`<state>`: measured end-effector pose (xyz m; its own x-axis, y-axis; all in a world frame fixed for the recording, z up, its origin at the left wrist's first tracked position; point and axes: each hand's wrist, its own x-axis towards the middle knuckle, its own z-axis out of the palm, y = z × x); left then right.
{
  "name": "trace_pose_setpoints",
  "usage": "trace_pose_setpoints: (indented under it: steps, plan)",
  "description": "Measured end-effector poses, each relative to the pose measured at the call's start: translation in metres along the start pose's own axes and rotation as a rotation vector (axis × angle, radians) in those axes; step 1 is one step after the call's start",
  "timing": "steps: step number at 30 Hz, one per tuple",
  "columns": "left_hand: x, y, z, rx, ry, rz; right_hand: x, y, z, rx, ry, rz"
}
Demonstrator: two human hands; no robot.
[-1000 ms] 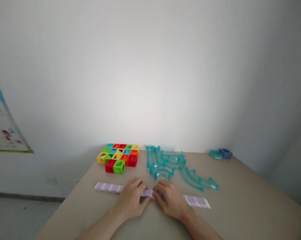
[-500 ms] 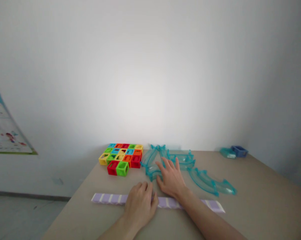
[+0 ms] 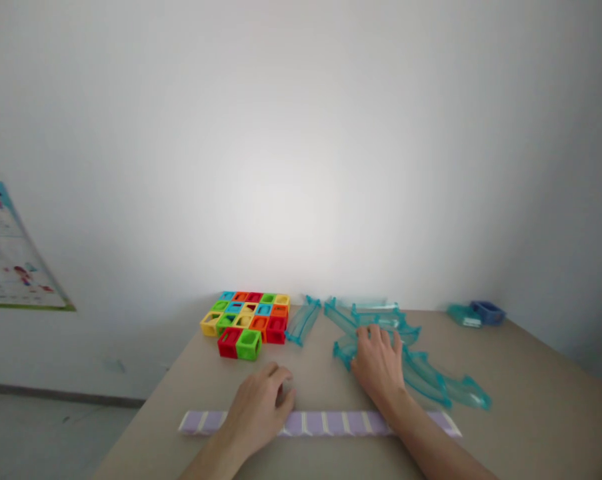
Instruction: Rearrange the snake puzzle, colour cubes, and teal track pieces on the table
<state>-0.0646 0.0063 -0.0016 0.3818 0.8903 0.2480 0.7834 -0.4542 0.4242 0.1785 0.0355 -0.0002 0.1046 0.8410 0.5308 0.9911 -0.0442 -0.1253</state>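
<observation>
My right hand [image 3: 378, 363] lies flat with fingers spread on a heap of clear teal track pieces [image 3: 421, 373] at the middle right of the table. One straight teal piece [image 3: 302, 321] lies apart, next to the block grid. My left hand [image 3: 257, 407] rests with curled fingers over a long purple strip with white stripes [image 3: 331, 423] near the front edge, and something small and grey shows under its fingertips. A grid of coloured hollow cubes [image 3: 247, 319] sits behind the left hand.
The beige table [image 3: 505, 413] ends at a white wall at the back. A small teal piece [image 3: 463, 315] and a blue piece [image 3: 488, 311] sit at the far right corner. A poster [image 3: 5, 253] hangs on the wall at left, above the floor.
My right hand left the purple strip, reached to the teal tracks and pushed them rightward, leaving one straight piece by the cubes. My left hand stayed on the strip.
</observation>
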Motion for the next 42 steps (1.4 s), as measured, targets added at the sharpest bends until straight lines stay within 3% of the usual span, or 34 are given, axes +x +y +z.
trace_pose_setpoints:
  steps: [4,8,13,17,20,23,25,27,31,35,39,42]
  plan:
    - [0.003,-0.003,0.005,-0.099,0.101,0.014,0.001,-0.002,0.004,0.136,-0.030,-0.043]
    - [0.006,-0.008,0.015,-0.271,0.245,0.015,-0.011,-0.021,0.005,0.339,-0.119,-0.166]
    - [0.006,0.002,0.017,-0.484,0.150,0.088,-0.028,-0.046,-0.004,0.514,-0.210,-0.323]
    - [0.007,0.009,0.011,-0.514,0.198,0.006,-0.022,-0.043,0.003,0.473,-0.175,-0.188]
    - [0.010,0.004,0.009,-0.458,0.228,-0.116,-0.015,-0.034,0.012,0.386,-0.156,-0.094]
    - [0.013,-0.005,0.008,-0.334,0.184,-0.281,-0.012,-0.028,0.014,0.326,-0.186,-0.144]
    - [0.014,-0.009,0.007,-0.233,0.170,-0.321,-0.009,-0.025,0.010,0.293,-0.186,-0.194]
    - [0.014,-0.011,0.007,-0.160,0.183,-0.305,-0.002,-0.021,0.006,0.239,-0.148,-0.184]
    - [0.010,-0.013,0.008,-0.095,0.194,-0.230,0.016,-0.004,0.008,0.083,-0.048,-0.019]
    - [0.011,-0.017,0.004,-0.013,0.256,-0.115,0.018,0.005,0.018,0.004,-0.058,0.017]
    - [0.031,-0.016,-0.008,0.110,0.322,-0.030,0.014,0.002,0.023,-0.008,-0.089,0.010]
    - [0.058,-0.004,-0.016,0.256,0.211,0.001,0.015,0.001,0.023,0.020,-0.145,-0.017]
